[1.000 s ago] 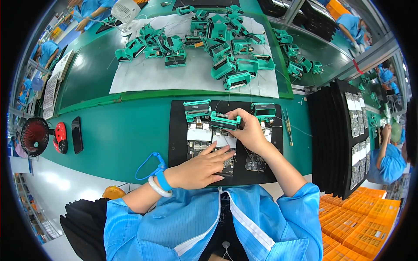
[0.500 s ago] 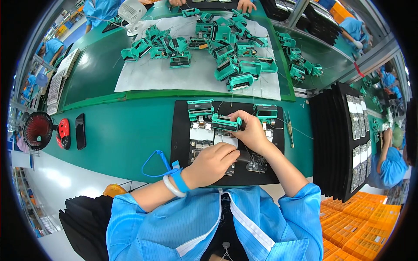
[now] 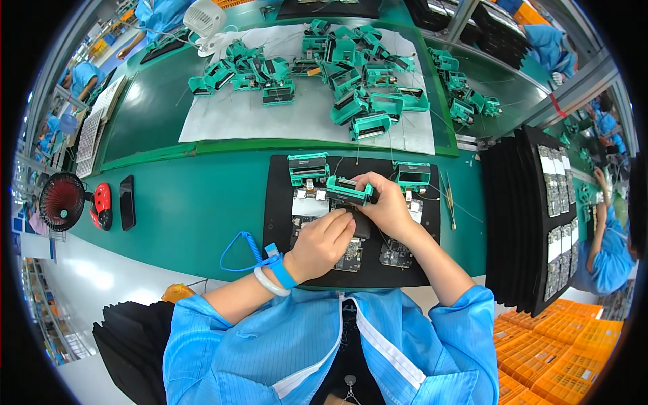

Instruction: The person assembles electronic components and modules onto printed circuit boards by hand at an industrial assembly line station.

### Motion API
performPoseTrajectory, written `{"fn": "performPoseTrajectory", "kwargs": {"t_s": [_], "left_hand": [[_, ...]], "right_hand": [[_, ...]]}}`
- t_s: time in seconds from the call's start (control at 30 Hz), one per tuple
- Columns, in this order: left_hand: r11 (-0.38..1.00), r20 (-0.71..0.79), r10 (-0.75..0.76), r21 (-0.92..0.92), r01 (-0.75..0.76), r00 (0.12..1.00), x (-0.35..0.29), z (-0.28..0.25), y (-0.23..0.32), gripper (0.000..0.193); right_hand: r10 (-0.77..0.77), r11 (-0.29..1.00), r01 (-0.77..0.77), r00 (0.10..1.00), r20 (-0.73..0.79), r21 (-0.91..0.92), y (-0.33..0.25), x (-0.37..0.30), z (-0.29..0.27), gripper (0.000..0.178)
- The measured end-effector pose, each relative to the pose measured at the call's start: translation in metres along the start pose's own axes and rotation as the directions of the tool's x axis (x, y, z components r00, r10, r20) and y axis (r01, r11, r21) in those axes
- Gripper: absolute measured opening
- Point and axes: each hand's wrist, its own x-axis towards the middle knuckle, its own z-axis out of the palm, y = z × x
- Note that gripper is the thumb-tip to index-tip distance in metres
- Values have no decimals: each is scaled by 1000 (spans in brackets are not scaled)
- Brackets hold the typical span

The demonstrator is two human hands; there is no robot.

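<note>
A green plastic frame with a black roller-like insert [image 3: 349, 190] is tilted over the middle circuit board [image 3: 349, 258]. My right hand [image 3: 388, 208] grips its right end between thumb and fingers. My left hand [image 3: 327, 241] is closed just below the frame, its fingertips bunched over the upper part of that board; what they pinch is hidden. Two similar green frames, one at left [image 3: 308, 169] and one at right [image 3: 412, 175], sit at the upper ends of neighbouring boards. Everything lies on a black foam mat [image 3: 280, 202].
Tweezers [image 3: 449, 202] lie right of the mat. Many green frames cover a white sheet [image 3: 223, 128] ahead. Upright black trays with boards [image 3: 520, 223] stand at right; a phone [image 3: 127, 202] and small fan [image 3: 61, 201] at left. A blue coiled cord [image 3: 251, 246] trails by my left wrist.
My left hand has shifted slightly left and up, closer to the frame. The white patch below the frame no longer shows; a dark area is there. A person's hands at the far edge have left view.
</note>
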Motion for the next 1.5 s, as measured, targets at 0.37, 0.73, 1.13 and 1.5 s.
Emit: {"fn": "performPoseTrajectory", "kwargs": {"t_s": [0.37,0.73,1.13,1.5], "left_hand": [[999,-38,6,35,-4,999,1,6,-1,15],[999,-18,-38,13,38,999,2,11,-3,14],[1000,128,-8,30,4,992,11,6,-4,14],[998,118,-51,-41,56,992,13,-1,-5,20]], "right_hand": [[-17,997,22,998,-62,79,-2,-1,4,26],[-8,998,10,999,-35,59,-5,-1,0,26],[-13,999,14,1000,-20,42,-4,-1,0,27],[-65,983,57,997,-41,-176,-22,-2,-6,45]]}}
